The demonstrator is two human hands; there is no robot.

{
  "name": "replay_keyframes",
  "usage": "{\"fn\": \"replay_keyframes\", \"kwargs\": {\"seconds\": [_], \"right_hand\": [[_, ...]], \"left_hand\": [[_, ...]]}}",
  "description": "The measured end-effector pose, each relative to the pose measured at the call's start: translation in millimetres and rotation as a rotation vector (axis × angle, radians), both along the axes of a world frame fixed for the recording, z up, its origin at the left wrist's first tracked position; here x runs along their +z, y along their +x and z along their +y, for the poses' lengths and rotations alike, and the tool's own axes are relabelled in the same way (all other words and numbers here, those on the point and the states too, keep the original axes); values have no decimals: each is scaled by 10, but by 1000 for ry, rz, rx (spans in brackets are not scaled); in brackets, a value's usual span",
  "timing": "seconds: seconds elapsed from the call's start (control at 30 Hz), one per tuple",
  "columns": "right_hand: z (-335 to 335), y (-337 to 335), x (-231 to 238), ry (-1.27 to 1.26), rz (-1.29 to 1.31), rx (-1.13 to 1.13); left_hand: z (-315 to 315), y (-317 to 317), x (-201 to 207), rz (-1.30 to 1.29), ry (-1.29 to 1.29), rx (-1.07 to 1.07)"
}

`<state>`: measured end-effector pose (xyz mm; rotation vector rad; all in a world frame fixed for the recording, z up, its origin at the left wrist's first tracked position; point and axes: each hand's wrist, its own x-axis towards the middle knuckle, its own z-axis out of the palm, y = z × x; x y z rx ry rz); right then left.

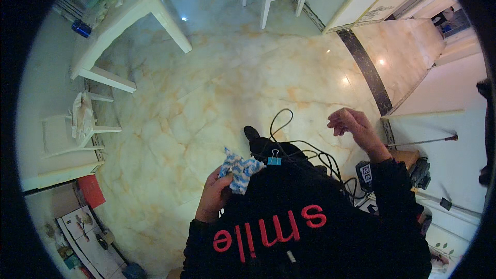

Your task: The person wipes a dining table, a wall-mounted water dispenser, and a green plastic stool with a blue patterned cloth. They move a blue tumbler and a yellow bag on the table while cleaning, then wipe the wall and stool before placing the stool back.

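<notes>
My left hand (213,192) is closed round a crumpled cleaning cloth (239,171) with a blue and white wavy pattern, held in front of my dark top. Its thumb presses on the cloth's lower edge. Out to the right, my right hand (351,125) hangs in the air over the floor. Its fingers are loosely bent and a little apart, and I see nothing in them. A blue binder clip (274,158) sits beside the cloth, by the black cables (320,151) that run across my front.
A white table (168,23) stands at the far left, with a white chair (95,124) nearer and another white chair (266,2) at the back. A dark floor strip (366,70) marks the doorway at right. A stick (429,141) and boxes are near my right arm.
</notes>
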<state>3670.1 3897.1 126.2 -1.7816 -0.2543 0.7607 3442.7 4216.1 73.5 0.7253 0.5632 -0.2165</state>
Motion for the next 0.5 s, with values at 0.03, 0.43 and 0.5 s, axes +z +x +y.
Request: {"fn": "replay_keyframes", "kwargs": {"seconds": [0.03,0.43,0.5], "right_hand": [[143,219,13,4,6,24],[2240,2072,370,-60,-176,77],[2720,2326,569,-66,-241,26]], "left_hand": [[136,164,32,-7,29,23],[1839,1561,-40,14,-9,103],[2282,1755,-104,-35,-19,127]]}}
